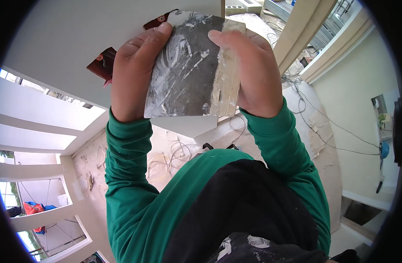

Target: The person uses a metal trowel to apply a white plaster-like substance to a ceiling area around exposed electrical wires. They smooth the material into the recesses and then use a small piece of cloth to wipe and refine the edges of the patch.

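Note:
Held up before me is a flat dark-grey plate [183,70], smeared and spotted with white plaster-like material. A beige strip [227,74] with a rough, crusted edge runs along its right side. My left hand [133,70] grips the plate's left edge, thumb near the top. From the other side my right hand [259,65] closes on the beige strip, with its thumb pressed onto the grey face. The fingers of both hands are mostly hidden. Just beyond the left hand, two dark red wall boxes [103,63] sit in cutouts of a pale wall panel [78,35].
Thin cables [302,105] lie across the stained floor at right, and more loops [170,162] lie below my hands. Wooden posts [304,35] stand at upper right. White window frames [34,173] line the left side. A blue object [384,150] is by the right wall.

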`<state>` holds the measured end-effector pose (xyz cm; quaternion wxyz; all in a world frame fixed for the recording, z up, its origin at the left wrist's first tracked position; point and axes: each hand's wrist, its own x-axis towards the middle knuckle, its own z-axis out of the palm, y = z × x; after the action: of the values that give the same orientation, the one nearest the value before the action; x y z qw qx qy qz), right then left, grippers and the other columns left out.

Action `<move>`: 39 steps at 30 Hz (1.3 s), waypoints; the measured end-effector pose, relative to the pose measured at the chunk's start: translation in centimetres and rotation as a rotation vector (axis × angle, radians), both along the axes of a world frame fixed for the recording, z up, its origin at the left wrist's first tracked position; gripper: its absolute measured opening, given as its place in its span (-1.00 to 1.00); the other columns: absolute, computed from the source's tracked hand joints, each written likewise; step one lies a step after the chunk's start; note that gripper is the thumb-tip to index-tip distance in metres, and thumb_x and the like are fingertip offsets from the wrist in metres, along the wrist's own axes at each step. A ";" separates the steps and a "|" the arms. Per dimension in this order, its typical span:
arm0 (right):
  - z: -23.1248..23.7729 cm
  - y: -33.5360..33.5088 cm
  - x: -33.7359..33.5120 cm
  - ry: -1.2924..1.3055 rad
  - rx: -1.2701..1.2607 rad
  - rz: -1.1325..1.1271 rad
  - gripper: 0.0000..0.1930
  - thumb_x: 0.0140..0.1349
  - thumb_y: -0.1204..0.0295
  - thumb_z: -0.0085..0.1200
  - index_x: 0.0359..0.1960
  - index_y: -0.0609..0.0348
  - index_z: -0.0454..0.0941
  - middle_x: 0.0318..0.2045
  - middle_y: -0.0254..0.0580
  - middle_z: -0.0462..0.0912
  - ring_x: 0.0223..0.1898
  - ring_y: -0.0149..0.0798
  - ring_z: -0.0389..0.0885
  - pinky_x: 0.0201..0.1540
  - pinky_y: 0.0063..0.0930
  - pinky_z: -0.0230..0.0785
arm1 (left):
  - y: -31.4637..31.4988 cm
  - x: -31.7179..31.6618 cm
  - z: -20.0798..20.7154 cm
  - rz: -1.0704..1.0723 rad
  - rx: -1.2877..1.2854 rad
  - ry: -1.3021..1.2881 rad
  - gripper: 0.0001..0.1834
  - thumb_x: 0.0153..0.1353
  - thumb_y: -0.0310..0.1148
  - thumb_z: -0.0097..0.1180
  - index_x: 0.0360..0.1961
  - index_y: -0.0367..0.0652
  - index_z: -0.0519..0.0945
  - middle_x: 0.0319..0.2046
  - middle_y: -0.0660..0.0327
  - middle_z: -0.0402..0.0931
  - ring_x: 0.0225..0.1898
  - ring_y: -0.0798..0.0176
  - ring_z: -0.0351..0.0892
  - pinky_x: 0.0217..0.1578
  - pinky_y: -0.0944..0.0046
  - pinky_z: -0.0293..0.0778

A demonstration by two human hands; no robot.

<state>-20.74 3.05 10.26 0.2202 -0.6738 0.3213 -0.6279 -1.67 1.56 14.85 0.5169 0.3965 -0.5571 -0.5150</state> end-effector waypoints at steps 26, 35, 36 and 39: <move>7.0 4.4 2.0 0.619 0.142 -0.440 -0.73 0.22 0.34 0.12 -0.47 0.36 0.52 -0.70 0.02 0.46 -0.69 -0.12 0.38 -0.56 -0.23 0.28 | 8.0 -0.8 -15.2 -0.221 -0.523 -0.138 -0.83 0.13 -0.45 0.34 -0.30 -0.29 0.64 -0.33 0.03 0.63 -0.29 0.01 0.64 -0.26 0.14 0.51; 11.5 3.9 6.8 1.060 0.249 -0.627 -0.75 0.19 0.36 0.06 -0.36 0.39 0.57 -0.49 0.24 0.57 -0.45 0.16 0.56 -0.33 -0.14 0.40 | 10.0 2.9 -22.8 -0.288 -0.231 -0.347 -0.79 0.22 -0.32 0.26 -0.35 -0.29 0.62 -0.46 0.05 0.59 -0.47 -0.04 0.56 -0.41 0.11 0.46; 11.5 4.0 7.1 1.061 0.301 -0.611 -0.75 0.17 0.38 0.05 -0.38 0.41 0.56 -0.48 0.29 0.57 -0.43 0.22 0.57 -0.32 -0.09 0.40 | 10.4 3.2 -23.3 -0.302 -0.188 -0.333 -0.79 0.22 -0.32 0.26 -0.33 -0.28 0.62 -0.46 0.05 0.60 -0.47 -0.04 0.56 -0.41 0.11 0.46; 11.4 2.5 7.0 1.033 0.529 -0.529 -0.71 0.12 0.35 0.04 -0.41 0.46 0.55 -0.46 0.37 0.57 -0.37 0.34 0.56 -0.27 0.00 0.40 | 10.8 3.9 -23.7 -0.318 -0.124 -0.314 -0.79 0.23 -0.32 0.25 -0.31 -0.28 0.64 -0.45 0.04 0.62 -0.48 -0.03 0.58 -0.41 0.13 0.47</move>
<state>-13.75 5.54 21.64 0.0335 -0.7105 0.6857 -0.1546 2.25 12.32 -8.80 0.3596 0.3466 -0.7169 -0.4864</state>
